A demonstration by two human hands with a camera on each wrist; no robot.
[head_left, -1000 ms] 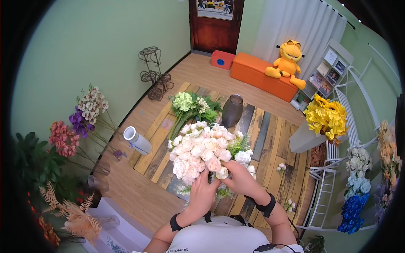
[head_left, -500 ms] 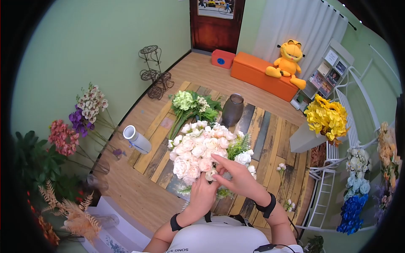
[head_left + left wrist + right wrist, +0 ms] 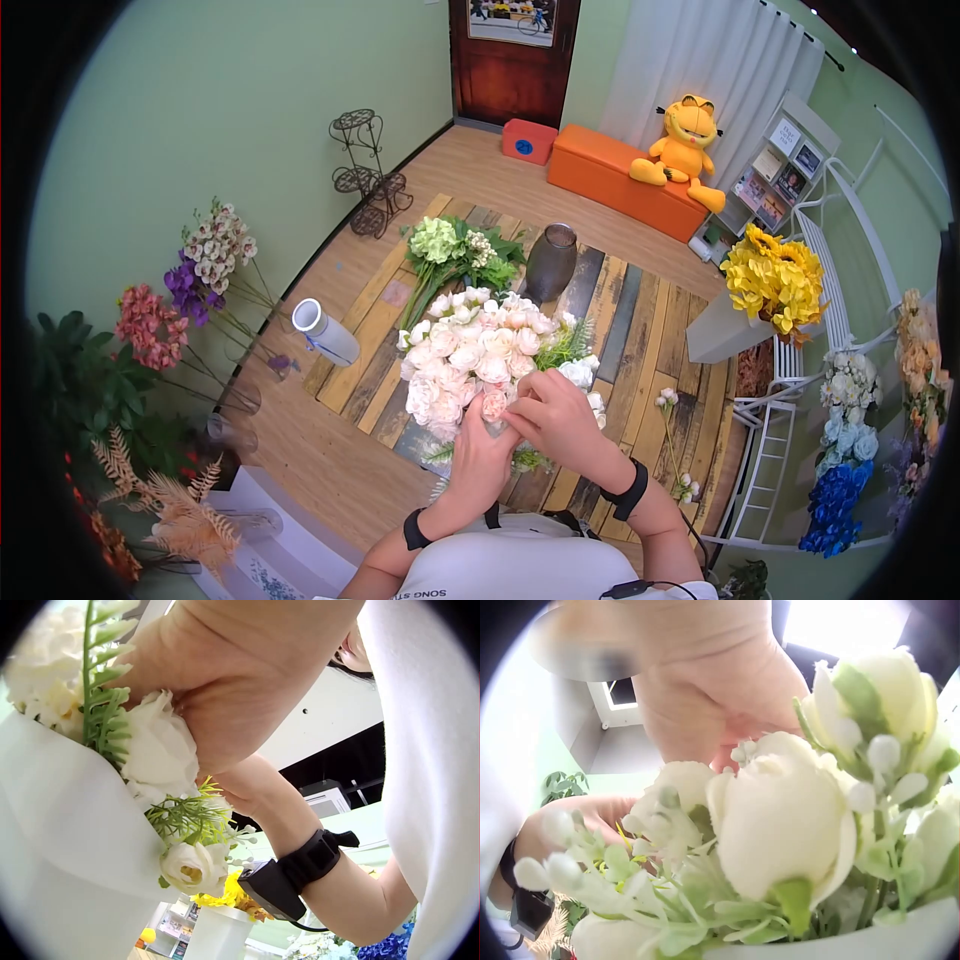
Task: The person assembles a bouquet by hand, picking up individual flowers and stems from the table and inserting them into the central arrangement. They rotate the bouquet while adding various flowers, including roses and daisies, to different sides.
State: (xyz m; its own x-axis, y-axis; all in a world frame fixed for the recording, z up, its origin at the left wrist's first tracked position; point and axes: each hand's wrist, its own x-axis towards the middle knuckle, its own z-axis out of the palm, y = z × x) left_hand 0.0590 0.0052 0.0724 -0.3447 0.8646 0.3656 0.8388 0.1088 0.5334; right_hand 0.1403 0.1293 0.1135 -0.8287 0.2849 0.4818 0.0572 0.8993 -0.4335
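Observation:
A full bunch of pale pink and white roses [image 3: 465,350] stands in front of me, in a white vase [image 3: 67,847] whose wall shows in the left wrist view. At its near edge, my left hand [image 3: 482,458] holds a small pink rose [image 3: 494,403] from the left. My right hand [image 3: 562,425] pinches the petals of that bloom from the right, thumb and fingertips together. In the right wrist view, a white rosebud [image 3: 784,821] and pale green sprigs hang over the vase rim below my right hand; its fingertips are hidden there.
Green foliage with a hydrangea [image 3: 436,240] lies at the far side of the plank table [image 3: 625,400], beside a dark glass vase [image 3: 552,262]. A loose stem of small blooms [image 3: 668,397] lies to the right. Yellow sunflowers [image 3: 772,280] and a white-and-blue vase [image 3: 326,333] stand at the sides.
My right hand lifted off the blooms with fingers spread, then came back to pinch the small pink rose. That rose now faces up more between my hands; the left hand stayed nearly in place.

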